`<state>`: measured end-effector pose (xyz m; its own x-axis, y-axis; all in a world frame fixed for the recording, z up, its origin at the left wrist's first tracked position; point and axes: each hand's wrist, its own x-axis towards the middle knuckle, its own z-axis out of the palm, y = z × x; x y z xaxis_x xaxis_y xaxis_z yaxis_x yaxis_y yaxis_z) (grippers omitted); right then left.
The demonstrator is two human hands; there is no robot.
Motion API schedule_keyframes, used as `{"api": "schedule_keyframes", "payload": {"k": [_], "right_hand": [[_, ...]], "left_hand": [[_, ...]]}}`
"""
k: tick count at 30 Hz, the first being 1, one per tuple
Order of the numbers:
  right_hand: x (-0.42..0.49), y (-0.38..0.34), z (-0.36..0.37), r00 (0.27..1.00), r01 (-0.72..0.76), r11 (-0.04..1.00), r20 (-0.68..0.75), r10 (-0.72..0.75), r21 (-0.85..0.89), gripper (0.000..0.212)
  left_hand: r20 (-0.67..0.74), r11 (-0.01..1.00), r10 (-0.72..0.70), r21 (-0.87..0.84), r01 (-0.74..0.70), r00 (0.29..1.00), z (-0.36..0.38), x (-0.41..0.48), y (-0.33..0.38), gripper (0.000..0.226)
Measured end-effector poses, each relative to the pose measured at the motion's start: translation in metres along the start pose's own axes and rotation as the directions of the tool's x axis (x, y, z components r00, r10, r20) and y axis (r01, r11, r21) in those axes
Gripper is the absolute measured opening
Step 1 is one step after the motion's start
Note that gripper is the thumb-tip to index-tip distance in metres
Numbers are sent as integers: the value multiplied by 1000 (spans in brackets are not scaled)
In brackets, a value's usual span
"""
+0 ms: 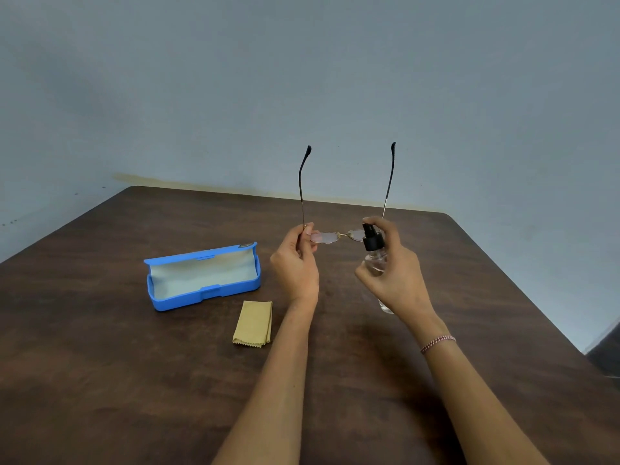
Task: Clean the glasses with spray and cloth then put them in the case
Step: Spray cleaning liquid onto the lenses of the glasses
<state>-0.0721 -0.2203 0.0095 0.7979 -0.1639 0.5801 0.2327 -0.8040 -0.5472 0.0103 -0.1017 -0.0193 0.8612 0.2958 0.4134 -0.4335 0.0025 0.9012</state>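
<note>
Head view: left grip [295,263] and right grip [399,273], both bare hands, raised over the brown counter [134,380].
Left grip state: thumb and fingers clamped on the glasses [323,237] at the hinge on their 9 o'clock end.
Glasses: held off the counter, both temple arms unfolded and pointing to 12 o'clock.
Right grip state: fingers curled round the spray bottle [375,263], one fingertip on top of its black pump head.
Spray bottle: near upright, at 3 o'clock of the bridge, overlapping the lens on that side.
Storage: blue case [204,292], lid open, pale lining showing, on the counter at 9 o'clock of the left grip.
Wiping item: tan cloth [253,323], folded, flat on the counter at 5 o'clock of the case, apart from it.
Wrist: red-and-white bracelet [437,344] on the right arm.
</note>
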Motion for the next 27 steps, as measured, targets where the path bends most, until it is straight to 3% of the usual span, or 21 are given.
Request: {"api": "schedule_keyframes", "payload": {"k": [5,12,16,19,23,27], "right_hand": [[-3,-8,3,998,59,998,15,-59,-3,77],[-1,-6,-2,989,63,998,-133,-65,-17,72],[0,0,-13,948,80,966,-319,2,246,68],[1,3,-20,877,123,909,-472,88,398,69],[4,20,-21,818,22,897,-524,238,442,69],[5,45,-15,852,-131,916,-429,300,379,62]], "left_hand": [[92,998,21,58,-27,996,2,-4,-2,19],[232,993,19,113,-46,972,5,-8,-2,19],[203,998,-32,52,21,979,5,-7,-1,18],[167,997,-71,13,70,983,5,-4,-3,17],[136,994,-108,-15,111,985,4,-3,-3,16],[135,984,-157,-64,166,978,2,-3,-3,15]]}}
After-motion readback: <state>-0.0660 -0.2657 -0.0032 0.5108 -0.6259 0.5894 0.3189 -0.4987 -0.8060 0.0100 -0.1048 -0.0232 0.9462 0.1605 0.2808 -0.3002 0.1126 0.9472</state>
